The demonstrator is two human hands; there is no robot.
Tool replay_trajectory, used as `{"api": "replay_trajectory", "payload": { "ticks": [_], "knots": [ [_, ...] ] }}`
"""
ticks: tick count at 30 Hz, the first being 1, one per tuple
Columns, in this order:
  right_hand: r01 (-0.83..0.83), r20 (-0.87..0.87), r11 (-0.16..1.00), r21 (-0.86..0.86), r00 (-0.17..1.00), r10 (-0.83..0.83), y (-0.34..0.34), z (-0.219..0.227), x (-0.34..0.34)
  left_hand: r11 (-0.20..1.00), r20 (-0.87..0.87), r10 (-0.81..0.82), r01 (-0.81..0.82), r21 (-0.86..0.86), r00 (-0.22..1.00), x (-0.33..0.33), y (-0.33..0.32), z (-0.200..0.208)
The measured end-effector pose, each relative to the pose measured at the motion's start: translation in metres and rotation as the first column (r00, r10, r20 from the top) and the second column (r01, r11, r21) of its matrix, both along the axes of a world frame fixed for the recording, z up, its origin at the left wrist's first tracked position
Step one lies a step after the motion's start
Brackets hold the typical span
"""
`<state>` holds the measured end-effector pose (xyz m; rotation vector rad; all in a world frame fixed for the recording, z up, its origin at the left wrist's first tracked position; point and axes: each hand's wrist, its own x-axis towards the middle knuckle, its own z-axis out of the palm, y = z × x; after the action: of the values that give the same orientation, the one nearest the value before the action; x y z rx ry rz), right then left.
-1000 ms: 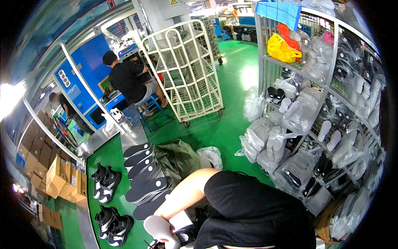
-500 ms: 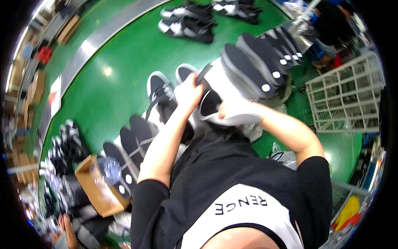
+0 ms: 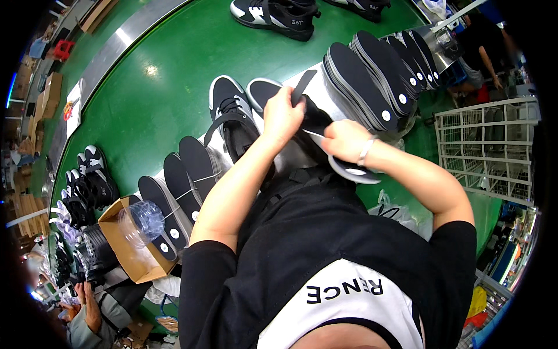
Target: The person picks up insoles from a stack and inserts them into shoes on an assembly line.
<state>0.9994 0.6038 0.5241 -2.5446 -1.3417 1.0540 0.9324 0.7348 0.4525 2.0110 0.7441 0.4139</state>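
Observation:
A black shoe with a grey toe (image 3: 263, 93) lies in front of me at the bench edge. My left hand (image 3: 283, 121) is closed round its black strap (image 3: 304, 87), which sticks up past the fingers. In my right hand (image 3: 347, 141) is a black-and-grey insole (image 3: 359, 174), pinched along its length. Its heel end hangs out below my hand toward my lap, and its other end points at the shoe's opening. How far that end reaches inside is hidden. Just left stands the matching shoe (image 3: 228, 96), its strap loose at the side.
Stacked black insoles (image 3: 357, 87) line the bench to the right, with tied stacks (image 3: 197, 163) to the left. A cardboard box (image 3: 145, 264) holds clear plastic. More shoes (image 3: 276, 17) stand on the green surface (image 3: 163, 99). A white wire rack (image 3: 482, 145) is at right.
My right hand has shifted slightly away from my left, and the insole's heel end now hangs lower. The left hand keeps its grip on the strap. The whole view has shifted a little.

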Motion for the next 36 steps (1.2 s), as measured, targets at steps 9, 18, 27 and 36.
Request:
{"api": "replay_trajectory", "payload": {
  "ticks": [9, 18, 27, 36],
  "knots": [
    [-0.254, 0.435, 0.964, -0.082, 0.861, 0.264, -0.028, -0.002, -0.007, 0.998, 0.044, 0.049, -0.048, -0.042, 0.998, 0.001, -0.011, -0.01],
    [-0.359, 0.396, 0.932, -0.044, 0.851, 0.346, -0.009, -0.03, -0.014, 0.992, 0.103, 0.063, -0.051, -0.113, 0.993, 0.001, -0.009, -0.014],
    [-0.262, 0.152, 0.909, -0.325, 0.934, 0.324, 0.025, -0.074, 0.006, 0.954, 0.175, 0.078, -0.023, -0.3, 0.982, -0.002, -0.001, -0.027],
    [-0.192, 0.143, 0.793, -0.578, 0.933, 0.33, 0.039, -0.06, -0.002, 0.962, 0.145, 0.029, 0.012, -0.273, 0.989, -0.002, -0.002, -0.023]
  ]
}}
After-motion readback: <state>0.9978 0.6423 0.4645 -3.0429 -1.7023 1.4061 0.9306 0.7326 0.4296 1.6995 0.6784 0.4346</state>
